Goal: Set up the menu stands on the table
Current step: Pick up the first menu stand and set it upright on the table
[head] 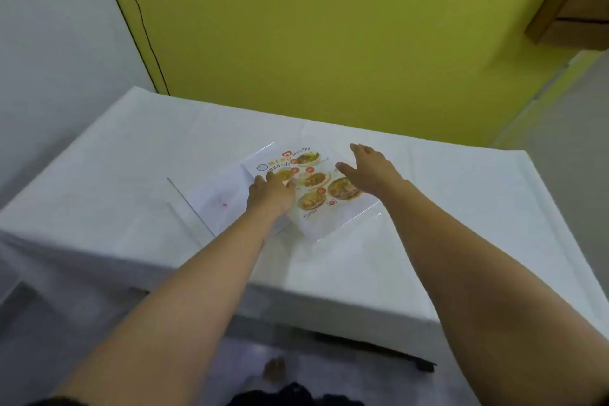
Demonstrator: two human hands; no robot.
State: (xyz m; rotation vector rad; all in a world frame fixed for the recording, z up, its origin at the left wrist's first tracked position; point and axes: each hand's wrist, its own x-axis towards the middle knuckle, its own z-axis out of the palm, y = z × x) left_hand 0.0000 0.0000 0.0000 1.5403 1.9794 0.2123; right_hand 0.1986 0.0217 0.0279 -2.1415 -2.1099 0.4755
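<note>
Both hands reach over the white-clothed table [131,155] to a printed menu sheet [316,188] lying flat in a clear acrylic menu stand [349,224]; a second clear stand [189,204] lies just to its left. The left hand [270,194] presses on the sheet with fingers curled; the right hand [372,168] hovers spread wide, holding nothing. Step in hand, apparently: seating the sheet. The next move calls for gripping the stand's edges and raising it upright.

Worktop [412,241]: rectangular, covered by a white cloth [99,208] hanging over the near edge. Lying flat at centre: printed menu sheet [316,181] with food photographs inside a clear acrylic stand [356,217]. At its 9 o'clock, touching: a second clear stand [188,198] with a plain white sheet [217,194].
</note>
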